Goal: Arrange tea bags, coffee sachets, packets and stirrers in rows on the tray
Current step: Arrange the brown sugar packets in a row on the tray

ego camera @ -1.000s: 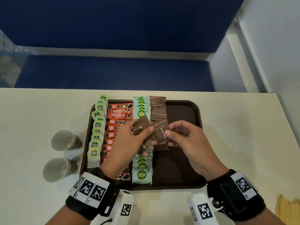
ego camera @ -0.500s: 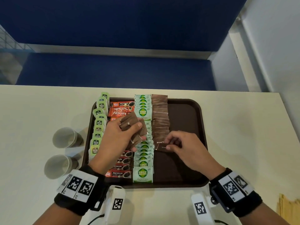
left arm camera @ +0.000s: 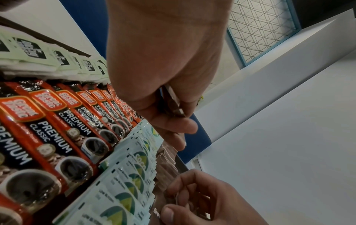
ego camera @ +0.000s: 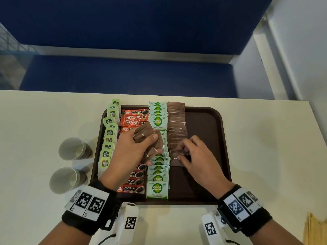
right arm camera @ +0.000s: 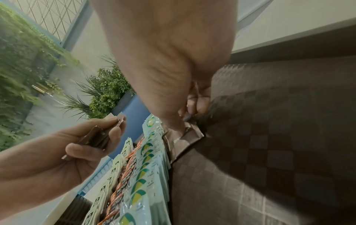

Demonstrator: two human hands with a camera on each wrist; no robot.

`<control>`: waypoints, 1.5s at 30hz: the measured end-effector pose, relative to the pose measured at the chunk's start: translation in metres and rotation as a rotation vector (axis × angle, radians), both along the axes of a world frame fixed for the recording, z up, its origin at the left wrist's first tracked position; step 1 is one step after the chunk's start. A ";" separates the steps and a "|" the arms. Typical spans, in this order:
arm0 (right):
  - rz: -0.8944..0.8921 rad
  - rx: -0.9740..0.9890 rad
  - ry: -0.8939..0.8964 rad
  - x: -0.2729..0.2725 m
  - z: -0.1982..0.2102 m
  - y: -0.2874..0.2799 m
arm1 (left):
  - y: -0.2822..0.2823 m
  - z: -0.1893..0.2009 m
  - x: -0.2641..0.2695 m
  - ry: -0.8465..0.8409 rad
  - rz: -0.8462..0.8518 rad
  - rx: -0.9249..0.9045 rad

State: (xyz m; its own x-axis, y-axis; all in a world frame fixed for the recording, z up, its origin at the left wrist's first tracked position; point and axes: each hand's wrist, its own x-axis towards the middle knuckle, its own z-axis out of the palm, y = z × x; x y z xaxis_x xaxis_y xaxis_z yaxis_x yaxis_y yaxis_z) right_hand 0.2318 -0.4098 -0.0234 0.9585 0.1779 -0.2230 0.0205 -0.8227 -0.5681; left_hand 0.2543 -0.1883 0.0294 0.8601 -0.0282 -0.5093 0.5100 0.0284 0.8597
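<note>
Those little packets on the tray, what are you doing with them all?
A person is lining them up in rows on the brown tray. The left hand holds a small bunch of brown packets above the tray. The right hand is setting one brown packet down at the near end of the brown row. Rows of tea bags, coffee sachets and green sugar packets are already laid out beside it.

2 paper cups (ego camera: 70, 163) lie on the table (ego camera: 265, 147), left of the tray.
</note>
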 end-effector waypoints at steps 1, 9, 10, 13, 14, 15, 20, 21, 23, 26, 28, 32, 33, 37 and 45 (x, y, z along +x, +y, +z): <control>-0.001 0.002 0.001 0.000 0.000 0.000 | 0.000 0.000 0.000 0.002 -0.001 0.000; -0.299 0.393 -0.015 0.010 0.032 -0.001 | -0.010 0.002 0.004 -0.004 -0.079 -0.010; -0.337 0.499 0.071 0.013 0.040 0.002 | -0.014 0.004 0.004 -0.006 -0.098 -0.025; -0.352 0.681 0.279 0.017 0.058 0.009 | -0.022 0.009 0.007 -0.038 -0.138 -0.037; -0.354 0.699 0.292 0.018 0.061 0.010 | -0.024 0.010 0.008 -0.055 -0.153 -0.031; -0.359 0.705 0.293 0.019 0.063 0.009 | -0.026 0.011 0.008 -0.070 -0.169 -0.026; -0.392 0.703 0.287 0.020 0.062 0.000 | -0.027 0.010 0.008 -0.088 -0.199 -0.005; -0.393 0.700 0.286 0.019 0.061 -0.002 | -0.027 0.009 0.008 -0.091 -0.204 -0.002; -0.398 0.692 0.289 0.017 0.059 -0.002 | -0.026 0.007 0.010 -0.108 -0.208 0.016; -0.444 0.687 0.301 0.014 0.055 -0.004 | -0.025 0.004 0.011 -0.135 -0.185 0.076; -0.494 0.708 0.308 0.012 0.052 -0.006 | -0.024 0.002 0.010 -0.136 -0.165 0.098; -0.516 0.750 0.331 0.010 0.051 -0.012 | -0.022 0.001 0.009 -0.104 -0.184 0.081; -0.490 0.712 0.326 0.009 0.050 -0.013 | -0.021 0.001 0.008 -0.096 -0.212 0.094; -0.355 0.414 0.291 0.005 0.041 -0.023 | -0.017 -0.003 0.004 -0.089 -0.321 0.209; -0.325 0.256 0.259 -0.026 0.012 -0.014 | -0.013 -0.004 0.001 -0.042 -0.238 0.193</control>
